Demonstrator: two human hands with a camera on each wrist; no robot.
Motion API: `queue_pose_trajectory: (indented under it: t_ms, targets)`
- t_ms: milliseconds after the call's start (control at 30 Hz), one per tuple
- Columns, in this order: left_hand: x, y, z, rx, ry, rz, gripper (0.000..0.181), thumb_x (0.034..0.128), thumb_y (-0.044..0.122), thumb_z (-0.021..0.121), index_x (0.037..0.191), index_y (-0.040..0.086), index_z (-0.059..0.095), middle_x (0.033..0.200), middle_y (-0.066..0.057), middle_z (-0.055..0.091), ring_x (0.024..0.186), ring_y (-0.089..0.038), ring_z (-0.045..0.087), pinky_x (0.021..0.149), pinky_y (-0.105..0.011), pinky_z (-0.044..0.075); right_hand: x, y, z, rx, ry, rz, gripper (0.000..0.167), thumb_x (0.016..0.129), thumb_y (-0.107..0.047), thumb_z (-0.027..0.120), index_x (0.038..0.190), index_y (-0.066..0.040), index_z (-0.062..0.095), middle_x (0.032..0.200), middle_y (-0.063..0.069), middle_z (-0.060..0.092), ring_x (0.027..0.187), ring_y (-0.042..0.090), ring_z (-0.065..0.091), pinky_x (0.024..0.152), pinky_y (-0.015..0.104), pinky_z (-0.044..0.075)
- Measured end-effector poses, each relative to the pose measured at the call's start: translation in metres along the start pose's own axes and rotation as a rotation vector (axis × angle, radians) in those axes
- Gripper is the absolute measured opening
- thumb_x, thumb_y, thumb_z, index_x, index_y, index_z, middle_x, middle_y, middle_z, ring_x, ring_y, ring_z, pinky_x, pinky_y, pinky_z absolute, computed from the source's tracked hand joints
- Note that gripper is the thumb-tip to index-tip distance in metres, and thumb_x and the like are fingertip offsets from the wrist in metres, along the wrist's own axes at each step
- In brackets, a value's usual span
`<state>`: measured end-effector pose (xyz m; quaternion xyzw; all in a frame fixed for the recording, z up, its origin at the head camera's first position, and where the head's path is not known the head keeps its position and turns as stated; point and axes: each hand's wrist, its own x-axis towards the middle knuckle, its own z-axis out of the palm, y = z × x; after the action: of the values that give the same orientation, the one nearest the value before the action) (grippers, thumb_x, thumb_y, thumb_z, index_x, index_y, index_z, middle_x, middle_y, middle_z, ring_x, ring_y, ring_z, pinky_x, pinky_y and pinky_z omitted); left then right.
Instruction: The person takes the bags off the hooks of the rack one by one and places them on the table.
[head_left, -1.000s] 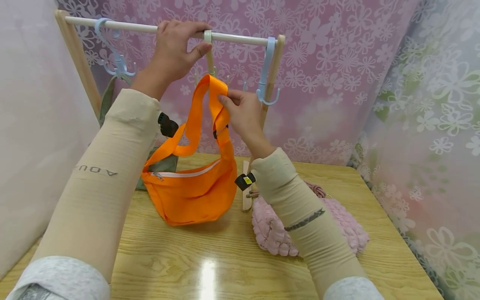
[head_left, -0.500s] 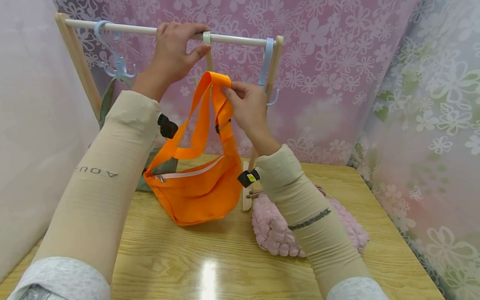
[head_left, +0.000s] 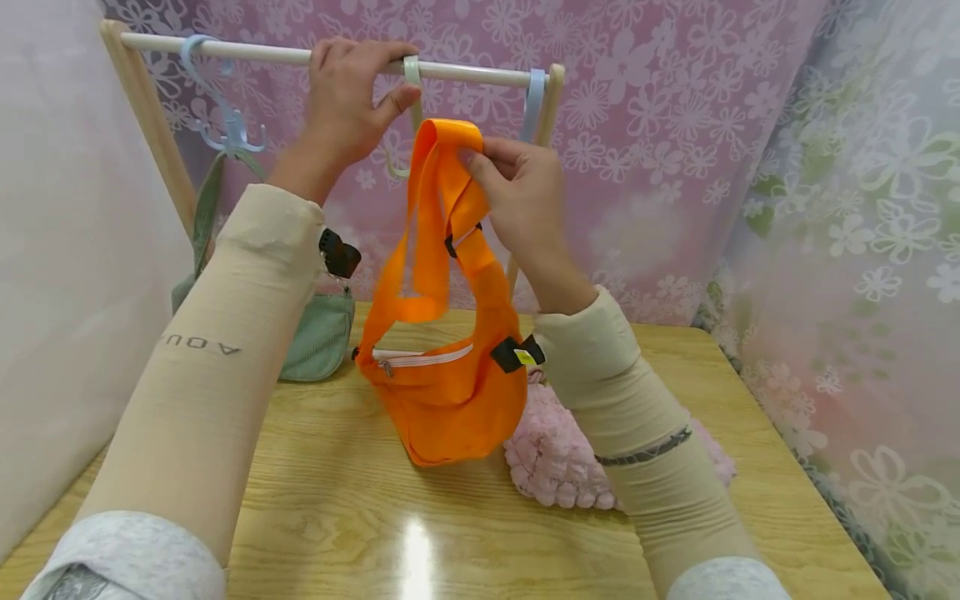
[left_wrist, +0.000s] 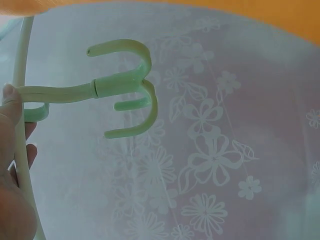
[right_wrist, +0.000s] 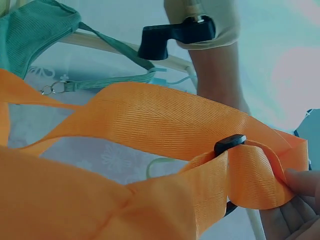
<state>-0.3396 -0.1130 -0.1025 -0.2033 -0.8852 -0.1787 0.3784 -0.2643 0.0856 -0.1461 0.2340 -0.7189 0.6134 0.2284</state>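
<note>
At the top of the head view, my left hand (head_left: 337, 100) grips the white rail (head_left: 262, 54) of a rack. Its thumb lies by the pale green swivel hook (head_left: 413, 75). In the left wrist view, the hook's prongs (left_wrist: 150, 100) carry nothing. My right hand (head_left: 528, 196) pinches the strap (head_left: 453, 133) of an orange crossbody bag (head_left: 453, 417) near the fold at its top. The bag hangs from that hand above the table, its white zipper (head_left: 427, 358) facing me. In the right wrist view, a black strap slider (right_wrist: 230, 143) sits close to the fingers.
Blue hooks hang near the rail's two ends, a left one (head_left: 234, 129) and a right one (head_left: 533, 104). A green corduroy bag (head_left: 318, 337) hangs from the left one. A pink quilted bag (head_left: 558, 450) lies on the wooden table (head_left: 337, 500), partly behind my right arm.
My right hand has moved right and slightly up, drawing the orange strap away from the green hook. The bag has shifted right with it, uncovering more of the green bag. My left hand stays on the rail.
</note>
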Motion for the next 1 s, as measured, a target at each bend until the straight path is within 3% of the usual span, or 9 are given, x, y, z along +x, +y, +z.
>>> queue_pose_trajectory:
  t_ms: [133, 400, 700, 1000]
  targets:
    - [0.000, 0.000, 0.000, -0.005, 0.015, 0.000, 0.050, 0.0950, 0.041, 0.057, 0.140, 0.019, 0.053, 0.137, 0.000, 0.057, 0.125, -0.026, 0.042, 0.115, -0.028, 0.008, -0.005, -0.006, -0.007, 0.058, 0.005, -0.031, 0.024, 0.093, -0.007, 0.065, 0.113, 0.006, 0.069, 0.104, 0.018, 0.072, 0.090, 0.021, 0.072, 0.081, 0.028, 0.056]
    - [-0.003, 0.000, 0.003, -0.010, 0.030, -0.007, 0.050, 0.0962, 0.042, 0.054, 0.142, 0.022, 0.050, 0.138, 0.003, 0.056, 0.132, -0.018, 0.038, 0.117, -0.026, -0.002, -0.015, -0.013, -0.018, 0.102, 0.033, -0.019, 0.023, 0.089, -0.007, 0.069, 0.109, 0.004, 0.072, 0.099, 0.016, 0.073, 0.085, 0.020, 0.072, 0.078, 0.029, 0.057]
    - [-0.009, 0.000, 0.006, -0.030, 0.081, 0.021, 0.051, 0.0976, 0.041, 0.055, 0.143, 0.018, 0.049, 0.137, 0.002, 0.056, 0.134, -0.016, 0.037, 0.116, -0.024, -0.005, -0.025, -0.021, -0.032, 0.185, 0.047, -0.047, 0.025, 0.088, -0.007, 0.071, 0.110, 0.004, 0.072, 0.097, 0.016, 0.073, 0.082, 0.020, 0.072, 0.073, 0.029, 0.058]
    - [-0.017, -0.001, 0.005, -0.130, 0.095, 0.058, 0.055, 0.0977, 0.038, 0.058, 0.145, 0.013, 0.044, 0.145, -0.001, 0.048, 0.141, -0.013, 0.030, 0.116, -0.024, -0.004, -0.034, -0.029, -0.040, 0.185, 0.060, -0.115, 0.023, 0.088, -0.006, 0.070, 0.109, 0.004, 0.072, 0.094, 0.014, 0.074, 0.079, 0.020, 0.072, 0.069, 0.028, 0.058]
